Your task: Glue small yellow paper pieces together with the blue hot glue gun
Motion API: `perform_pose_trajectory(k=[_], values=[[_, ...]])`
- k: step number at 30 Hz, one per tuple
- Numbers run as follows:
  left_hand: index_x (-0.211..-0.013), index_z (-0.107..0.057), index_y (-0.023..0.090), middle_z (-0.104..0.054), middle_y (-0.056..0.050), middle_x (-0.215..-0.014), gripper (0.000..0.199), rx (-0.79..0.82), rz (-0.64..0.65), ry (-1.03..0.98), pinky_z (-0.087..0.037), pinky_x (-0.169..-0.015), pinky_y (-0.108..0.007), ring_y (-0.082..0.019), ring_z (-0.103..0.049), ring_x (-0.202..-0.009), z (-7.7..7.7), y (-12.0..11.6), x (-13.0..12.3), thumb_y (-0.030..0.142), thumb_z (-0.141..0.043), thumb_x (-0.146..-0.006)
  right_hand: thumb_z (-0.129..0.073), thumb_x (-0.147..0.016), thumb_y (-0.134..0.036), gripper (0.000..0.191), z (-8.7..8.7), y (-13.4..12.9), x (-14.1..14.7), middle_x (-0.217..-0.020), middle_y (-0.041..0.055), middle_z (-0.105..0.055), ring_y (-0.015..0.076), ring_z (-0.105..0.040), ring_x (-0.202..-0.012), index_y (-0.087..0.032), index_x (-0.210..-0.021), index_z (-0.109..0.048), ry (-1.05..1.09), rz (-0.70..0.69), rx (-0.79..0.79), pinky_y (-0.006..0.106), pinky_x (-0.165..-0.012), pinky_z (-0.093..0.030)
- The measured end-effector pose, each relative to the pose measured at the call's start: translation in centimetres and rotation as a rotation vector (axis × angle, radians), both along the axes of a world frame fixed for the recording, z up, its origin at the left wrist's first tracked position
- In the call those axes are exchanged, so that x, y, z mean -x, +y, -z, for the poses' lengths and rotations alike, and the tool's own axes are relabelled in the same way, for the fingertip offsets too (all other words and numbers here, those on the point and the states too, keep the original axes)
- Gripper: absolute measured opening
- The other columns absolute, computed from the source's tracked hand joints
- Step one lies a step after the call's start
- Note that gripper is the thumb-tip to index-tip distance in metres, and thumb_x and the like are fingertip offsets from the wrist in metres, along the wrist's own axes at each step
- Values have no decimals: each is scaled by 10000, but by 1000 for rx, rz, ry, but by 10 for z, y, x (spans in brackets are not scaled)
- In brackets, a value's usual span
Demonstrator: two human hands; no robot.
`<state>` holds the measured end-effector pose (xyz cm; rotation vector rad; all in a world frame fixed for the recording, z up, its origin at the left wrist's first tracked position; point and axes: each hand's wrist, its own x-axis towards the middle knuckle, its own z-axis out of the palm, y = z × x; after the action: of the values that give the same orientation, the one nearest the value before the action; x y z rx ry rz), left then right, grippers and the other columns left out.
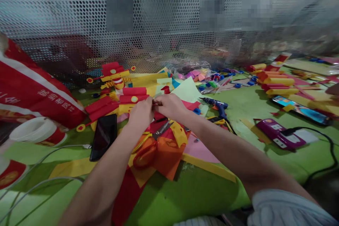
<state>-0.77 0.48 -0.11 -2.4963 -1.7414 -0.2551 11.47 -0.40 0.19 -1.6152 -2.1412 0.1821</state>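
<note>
My left hand (142,113) and my right hand (170,106) meet over the middle of the table, fingertips pinched close together. What they pinch is too small and hidden to make out. Just behind my left hand lies a red and yellow paper figure (132,95) with a pale round spot. A small red paper piece (165,89) shows above my right hand. Under my wrists, scissors (148,144) with orange-red and yellow handles lie on orange paper (169,162) and red sheets. A curled yellow paper scrap (178,133) rests beside their blades.
A black phone (103,136) and paper cups (37,132) are at left, near a red bag (39,88). A blue glue gun (217,106) lies right of my hands. Farther right are a purple power strip (280,134) and another phone (300,109). Perforated metal (159,17) stands behind.
</note>
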Motion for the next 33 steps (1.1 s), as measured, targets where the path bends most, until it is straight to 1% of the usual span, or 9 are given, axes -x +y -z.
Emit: perform_pose_trajectory(k=[4,8,13,15,17,21,26,30,33], values=[[-1023,-564,128,-691,-150,-938,260,13,10,-2,-488,-694,-344,-292,-655,-925,-3,-2,1,154,-386,-835,-561,-694,-183,119,2,3,2,-675,-1,-620,122,-497,-624,-170,-752,-665,196,-23,46,234,-557,-301],[-1041,-558,125,-691,-141,-941,256,38,28,-31,-486,-715,-345,-284,-653,-920,-4,-2,2,176,-414,-836,-591,-665,-142,23,2,5,-5,-586,-40,-543,82,-458,-566,-149,-655,-611,472,-59,126,211,-546,-320],[-1083,-553,125,-680,-126,-1033,274,1,40,-95,-467,-827,-335,-246,-629,-986,-1,0,1,174,-426,-846,-631,-668,-200,117,8,0,-29,-502,-75,-471,48,-398,-457,-161,-599,-545,824,6,184,192,-464,-315],[-1075,-564,124,-681,-124,-1035,275,-1,34,-104,-465,-837,-335,-241,-631,-980,-1,0,0,176,-402,-859,-635,-673,-209,137,11,-2,-36,-460,-88,-438,36,-359,-401,-167,-595,-531,933,55,243,181,-407,-291],[-1068,-574,131,-687,-119,-1019,279,3,25,-112,-468,-831,-336,-241,-634,-973,-1,0,0,190,-390,-868,-660,-663,-233,165,15,-2,-39,-438,-90,-434,34,-363,-376,-172,-596,-522,1023,64,286,171,-370,-285],[-1065,-587,150,-690,-111,-1010,288,7,-3,-119,-470,-824,-334,-236,-634,-975,-2,-1,1,216,-375,-880,-709,-624,-281,223,23,2,-38,-413,-72,-489,49,-435,-364,-173,-610,-514,1137,32,299,168,-358,-342],[-1070,-589,143,-689,-120,-1004,299,-3,-16,-115,-471,-821,-341,-243,-635,-971,-1,1,1,226,-372,-882,-707,-590,-268,227,28,4,-35,-357,-86,-475,48,-405,-311,-175,-621,-502,1167,26,256,164,-327,-323],[-1053,-591,126,-690,-118,-1005,291,-15,7,-103,-472,-815,-340,-247,-641,-951,-1,2,1,212,-372,-880,-694,-578,-243,207,31,6,-34,-395,-99,-473,44,-420,-329,-171,-677,-526,1206,-14,213,157,-326,-316],[-1056,-591,128,-691,-115,-1004,292,-20,3,-110,-473,-806,-336,-248,-642,-946,-1,1,2,213,-373,-881,-692,-573,-228,209,31,7,-33,-435,-90,-497,38,-418,-333,-158,-720,-560,1240,20,232,162,-329,-324]])
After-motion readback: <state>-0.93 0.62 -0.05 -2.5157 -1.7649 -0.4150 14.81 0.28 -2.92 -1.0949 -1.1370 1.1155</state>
